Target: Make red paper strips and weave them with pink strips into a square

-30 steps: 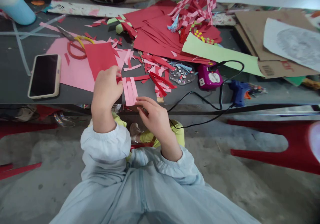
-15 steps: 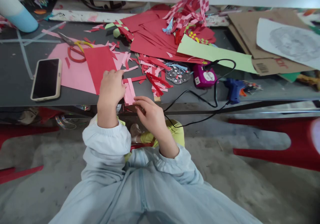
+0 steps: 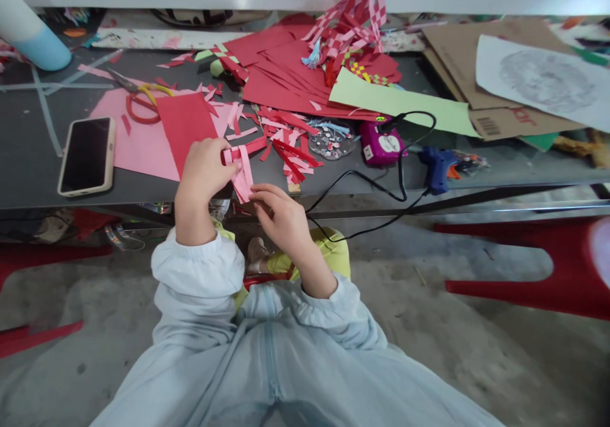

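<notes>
At the table's near edge my left hand (image 3: 204,171) pinches the top of a small bundle of pink paper strips (image 3: 243,176) crossed by a red strip (image 3: 255,145). My right hand (image 3: 276,211) grips the lower ends of the same pink strips with curled fingers. A red paper sheet (image 3: 183,125) lies just beyond my left hand, on a larger pink sheet (image 3: 138,141). Loose red and pink strips (image 3: 290,150) are scattered to the right of my hands.
A phone (image 3: 87,155) lies at the left. Red-handled scissors (image 3: 138,96) rest on the pink sheet. A purple device (image 3: 380,144), a blue glue gun (image 3: 438,163) and their black cable (image 3: 362,189) sit right of the strips. Red sheets (image 3: 281,71), a green sheet (image 3: 400,103) and cardboard (image 3: 457,58) lie further back.
My left hand has lifted the top of the pink strips and folded them over the red strip. My right hand has stayed at their lower ends. The view has shifted slightly.
</notes>
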{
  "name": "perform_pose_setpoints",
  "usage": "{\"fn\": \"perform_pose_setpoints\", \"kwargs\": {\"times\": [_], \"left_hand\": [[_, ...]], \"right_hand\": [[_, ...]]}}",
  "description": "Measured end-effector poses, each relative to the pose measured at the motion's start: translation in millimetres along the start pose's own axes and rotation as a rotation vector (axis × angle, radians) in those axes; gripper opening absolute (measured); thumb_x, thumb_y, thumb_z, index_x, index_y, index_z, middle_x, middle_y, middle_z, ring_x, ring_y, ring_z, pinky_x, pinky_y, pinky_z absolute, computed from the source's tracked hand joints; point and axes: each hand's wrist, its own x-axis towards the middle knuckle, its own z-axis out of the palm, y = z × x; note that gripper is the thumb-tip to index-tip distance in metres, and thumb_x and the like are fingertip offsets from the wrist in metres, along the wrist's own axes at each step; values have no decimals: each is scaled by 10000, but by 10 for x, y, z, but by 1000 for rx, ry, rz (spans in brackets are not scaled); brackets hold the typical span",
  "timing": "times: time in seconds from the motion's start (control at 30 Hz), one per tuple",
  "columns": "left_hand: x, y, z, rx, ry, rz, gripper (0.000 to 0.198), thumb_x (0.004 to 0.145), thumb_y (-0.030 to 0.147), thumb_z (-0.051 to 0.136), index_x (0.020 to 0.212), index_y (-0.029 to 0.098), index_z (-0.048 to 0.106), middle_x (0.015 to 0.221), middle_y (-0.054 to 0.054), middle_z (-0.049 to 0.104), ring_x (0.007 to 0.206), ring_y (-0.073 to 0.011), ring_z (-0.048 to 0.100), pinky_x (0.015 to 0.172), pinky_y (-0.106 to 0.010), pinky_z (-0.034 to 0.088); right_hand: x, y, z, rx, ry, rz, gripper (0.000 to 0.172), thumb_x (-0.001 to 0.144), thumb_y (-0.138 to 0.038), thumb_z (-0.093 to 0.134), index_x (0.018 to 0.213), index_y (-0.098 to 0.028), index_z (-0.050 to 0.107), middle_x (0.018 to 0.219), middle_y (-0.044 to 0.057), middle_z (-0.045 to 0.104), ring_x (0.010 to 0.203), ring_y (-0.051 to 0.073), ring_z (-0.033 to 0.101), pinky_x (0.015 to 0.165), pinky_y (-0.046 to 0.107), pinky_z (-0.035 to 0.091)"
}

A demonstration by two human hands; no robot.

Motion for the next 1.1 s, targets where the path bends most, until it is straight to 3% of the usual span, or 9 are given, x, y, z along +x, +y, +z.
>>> {"fn": "perform_pose_setpoints", "kwargs": {"times": [0.17,0.33,0.4,0.47,0.57,0.7,0.9,1.1], "left_hand": [[-41,23,-52,-130,11,-50,271,763,304,672,1012,197,673,981,-49,713,879,-202,626,860,-321,487],[-76,34,-21,-290,11,77,153,737,289,686,856,196,657,817,-9,691,729,-153,607,716,-285,481],[-88,29,-1,-382,-38,140,155,719,279,699,837,191,655,780,-4,680,703,-141,606,679,-272,485],[-99,29,13,-482,-118,186,176,704,266,703,853,183,660,781,-8,685,705,-136,620,674,-264,504],[-118,52,14,-568,-222,206,228,681,249,709,890,167,672,820,-29,708,739,-144,647,704,-275,540],[-150,99,-11,-564,-293,217,272,663,223,714,928,167,701,842,-40,731,766,-160,679,734,-297,566],[-190,117,-39,-572,-313,220,266,699,235,705,954,167,742,909,-55,765,831,-181,715,798,-309,580],[-213,114,-88,-507,-323,302,298,754,237,647,1024,197,768,1016,-48,754,936,-189,707,834,-287,560]], "right_hand": [[22,-40,-13,10,2,10,252,894,-134,452,1022,-212,655,1230,63,709,1104,195,673,883,318,555],[156,-85,-70,-48,-22,58,497,890,-158,416,1381,-170,494,1165,85,728,990,227,689,792,341,543],[208,-79,-81,-100,-32,31,554,879,-158,408,1432,-162,453,1167,106,722,973,240,681,778,350,532],[237,-63,-76,-162,-23,1,488,877,-173,408,1349,-149,531,1141,134,714,970,255,664,765,353,516],[236,-31,-46,-219,-7,-12,297,867,-180,412,1073,-145,624,992,133,699,883,250,637,698,338,468],[204,11,-12,-195,38,1,102,817,-163,435,808,-207,527,848,83,653,741,210,577,624,311,386],[174,54,-4,-86,93,5,76,848,-213,465,774,-224,470,790,48,628,686,175,544,627,289,386],[133,97,24,9,134,17,59,845,-226,478,796,-221,511,769,25,628,636,145,533,619,271,410]]}}
